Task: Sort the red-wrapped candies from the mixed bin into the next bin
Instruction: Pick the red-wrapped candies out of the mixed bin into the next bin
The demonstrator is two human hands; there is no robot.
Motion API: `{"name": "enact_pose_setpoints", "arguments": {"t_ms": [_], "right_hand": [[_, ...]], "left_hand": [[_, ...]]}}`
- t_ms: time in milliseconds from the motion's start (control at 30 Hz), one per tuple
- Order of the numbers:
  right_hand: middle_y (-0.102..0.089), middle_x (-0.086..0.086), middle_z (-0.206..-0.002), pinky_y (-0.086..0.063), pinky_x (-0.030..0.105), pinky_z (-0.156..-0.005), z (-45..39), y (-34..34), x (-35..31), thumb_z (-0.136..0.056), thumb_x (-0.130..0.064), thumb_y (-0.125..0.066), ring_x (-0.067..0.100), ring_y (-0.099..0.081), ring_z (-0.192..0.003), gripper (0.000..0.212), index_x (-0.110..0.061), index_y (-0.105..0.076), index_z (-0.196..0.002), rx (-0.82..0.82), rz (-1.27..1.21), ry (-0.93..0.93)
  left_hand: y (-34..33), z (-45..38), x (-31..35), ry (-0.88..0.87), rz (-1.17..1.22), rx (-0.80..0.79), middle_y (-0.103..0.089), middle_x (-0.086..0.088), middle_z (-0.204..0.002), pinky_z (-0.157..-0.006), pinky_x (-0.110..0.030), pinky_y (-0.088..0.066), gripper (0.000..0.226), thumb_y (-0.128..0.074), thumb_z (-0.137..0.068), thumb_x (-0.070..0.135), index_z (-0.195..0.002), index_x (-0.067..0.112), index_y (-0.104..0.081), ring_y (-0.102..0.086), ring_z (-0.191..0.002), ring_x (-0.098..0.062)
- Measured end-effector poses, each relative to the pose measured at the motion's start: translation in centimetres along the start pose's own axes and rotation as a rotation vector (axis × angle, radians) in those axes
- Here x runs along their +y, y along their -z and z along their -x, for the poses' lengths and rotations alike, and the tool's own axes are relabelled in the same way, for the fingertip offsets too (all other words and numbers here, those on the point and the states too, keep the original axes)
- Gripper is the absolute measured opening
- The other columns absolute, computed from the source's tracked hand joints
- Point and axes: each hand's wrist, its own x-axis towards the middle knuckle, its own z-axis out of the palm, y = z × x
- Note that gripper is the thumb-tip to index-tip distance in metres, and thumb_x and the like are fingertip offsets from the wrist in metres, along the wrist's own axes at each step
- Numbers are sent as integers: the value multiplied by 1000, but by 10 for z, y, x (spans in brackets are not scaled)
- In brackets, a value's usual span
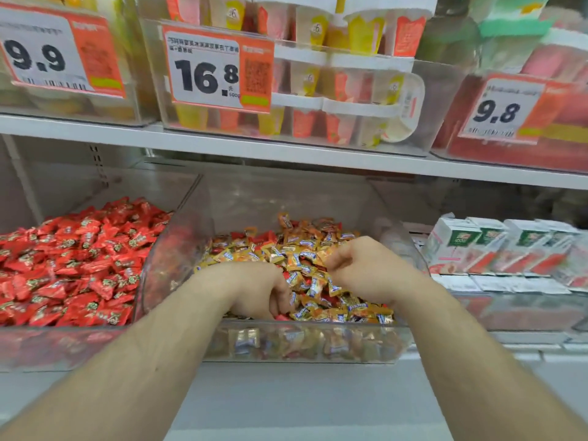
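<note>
- Both my forearms reach forward from the bottom of the view into the clear mixed bin [305, 343] on the lower shelf.
- My left hand [254, 289] digs down among the orange-and-gold candies [305, 259], fingers curled into the pile; whether this grip holds a candy I cannot tell.
- My right hand [359, 265] hovers over the same pile, fingers bent and bunched; what that grip pinches, if anything, is hidden.
- A few red-wrapped candies [281, 317] peek out between the gold ones, one just beside my left fingertips.
- Just left, sharing a clear wall, the next bin [63, 348] is heaped with red candies [73, 265].
- To the right stand white cartons [496, 246] with green labels, writing too blurred to read.
- On the upper shelf, price tags read "9.9" [35, 58], "16.8" with "500g" [206, 74], and "9.8" [496, 113], fixed on clear boxes of cup desserts [318, 78].
</note>
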Motion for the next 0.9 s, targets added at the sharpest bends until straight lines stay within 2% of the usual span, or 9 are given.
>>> {"name": "enact_pose_setpoints", "arguments": {"t_ms": [100,200,400,467,567,667,767,833,900], "right_hand": [[-73,3,-83,-51,30,-61,-5,-20,-16,-83,-4,-61,20,-62,-68,20,-18,-75,-88,-106,-5,67],[-71,4,-83,-48,25,-59,-11,-38,-28,-82,-5,-60,18,-61,-68,22,-19,-75,-92,-206,179,89],[-55,6,-72,-39,26,-54,-21,-66,-42,-81,-11,-63,21,-48,-61,13,-2,-67,-90,-326,420,34],[-51,3,-71,-41,27,-58,-22,-67,-45,-83,-9,-59,20,-49,-64,8,-9,-56,-76,-255,516,1],[-53,0,-76,-44,30,-68,-19,-55,-41,-83,-12,-57,24,-55,-78,14,-16,-48,-73,-40,581,-72],[-59,2,-80,-43,28,-66,-17,-34,-32,-78,-13,-57,25,-57,-79,11,-15,-48,-71,134,468,-134],[-60,10,-69,-47,30,-59,-20,-18,-24,-75,-15,-61,27,-59,-68,18,-13,-47,-64,250,74,-88],[-61,20,-66,-54,40,-61,-16,-14,-25,-72,-5,-63,35,-68,-67,30,-16,-39,-58,213,-286,-49],[-62,16,-62,-51,37,-58,-12,-16,-27,-74,5,-59,32,-69,-61,31,-15,-40,-61,93,-400,-28]], "left_hand": [[-2,1,1,57,-30,17,-64,14,-96,-60,-19,-44,32,-66,-85,12,-112,31,-66,-58,-78,-6],[-6,2,2,85,-43,100,-65,12,-93,-69,-24,-48,30,-65,-83,11,-106,29,-66,-62,-88,-15],[1,18,-20,204,229,358,-71,6,-85,-52,-22,-49,31,-78,-71,11,-94,27,-63,-65,-67,-13],[1,23,-27,198,305,473,-68,8,-82,-43,-17,-41,28,-76,-74,11,-93,26,-62,-59,-57,-9],[1,29,-30,172,364,573,-60,9,-76,-46,-17,-37,27,-67,-77,5,-94,25,-60,-52,-58,-6],[2,31,-29,178,349,599,-50,6,-75,-50,-22,-38,34,-55,-79,-3,-95,26,-57,-47,-60,-9],[5,33,-22,151,301,527,-55,1,-93,-59,-35,-49,44,-45,-79,-8,-106,25,-55,-60,-75,-22],[6,34,-13,96,218,419,-53,3,-110,-74,-45,-56,45,-47,-78,-7,-101,29,-60,-66,-94,-29],[3,30,-5,54,128,324,-48,10,-100,-78,-42,-56,36,-56,-77,0,-96,28,-68,-64,-92,-24]]}}
